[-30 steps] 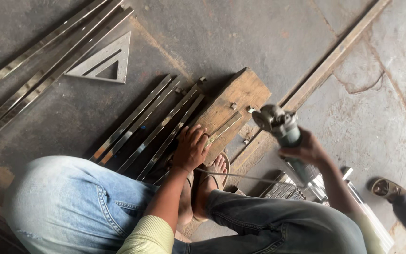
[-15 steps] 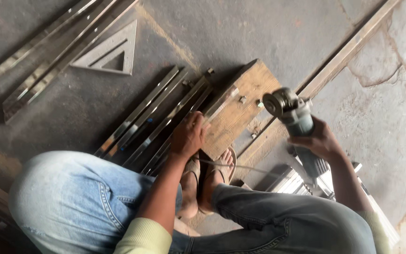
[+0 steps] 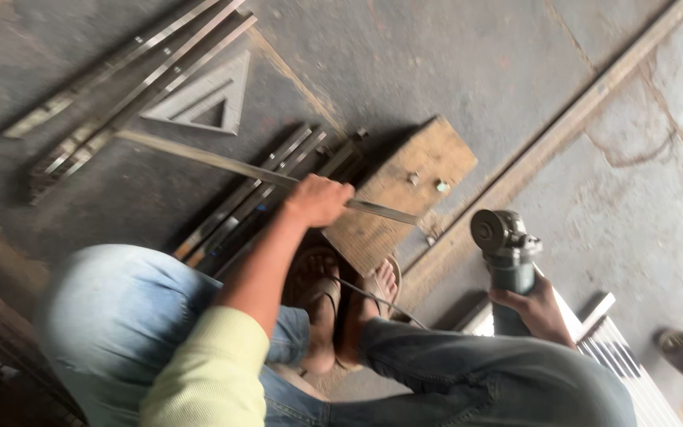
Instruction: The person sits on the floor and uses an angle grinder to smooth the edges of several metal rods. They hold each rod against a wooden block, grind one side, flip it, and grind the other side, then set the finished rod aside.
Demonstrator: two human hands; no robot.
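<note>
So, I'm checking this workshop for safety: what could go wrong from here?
The left hand grips a long metal strip bare, so an edge could cut it. The right hand holds an angle grinder close to sandalled feet, so a slip might reach toes. Its cord runs across the feet and could snag.

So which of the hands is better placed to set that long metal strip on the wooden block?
Probably the left hand: it already grips the metal strip lying across the wooden block. The right hand holds the angle grinder.
</note>
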